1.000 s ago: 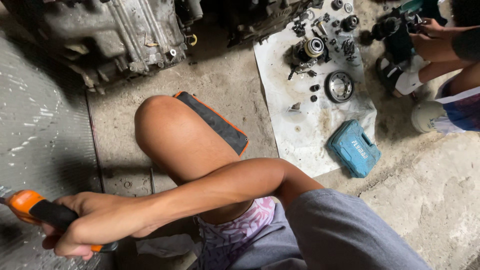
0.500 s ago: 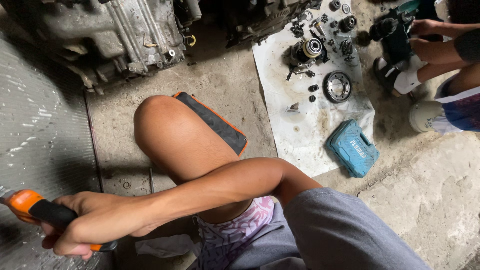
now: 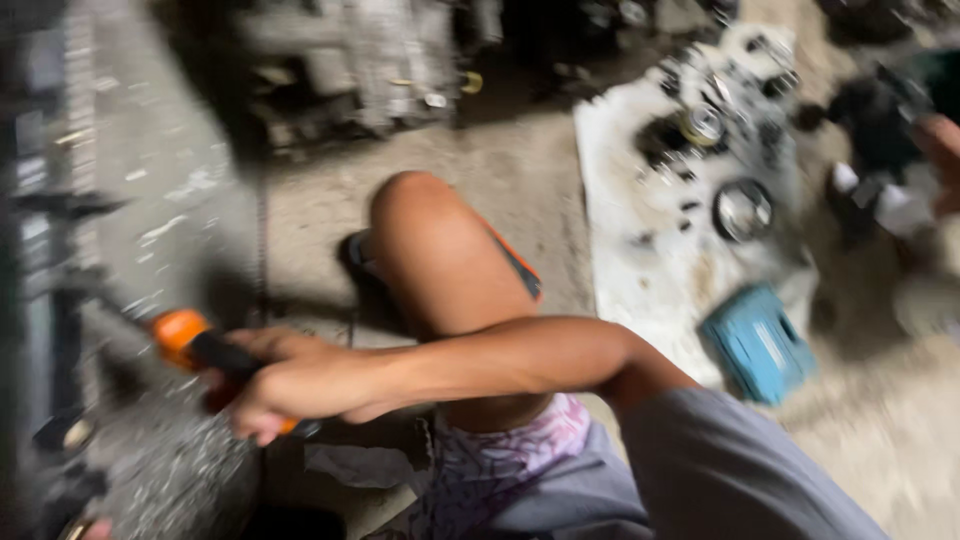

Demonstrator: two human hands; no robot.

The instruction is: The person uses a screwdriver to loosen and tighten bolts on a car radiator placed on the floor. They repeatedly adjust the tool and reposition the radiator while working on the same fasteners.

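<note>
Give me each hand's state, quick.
Right hand: closed around the orange-and-black tool handle.
Left hand: not in view.

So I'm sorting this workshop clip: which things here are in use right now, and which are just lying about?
In use:
right hand
orange-and-black tool handle, gripped in that hand

Lying about:
white sheet with small dark metal parts
metal ring on the sheet
teal case at the sheet's corner
grey engine block behind the knee
</note>
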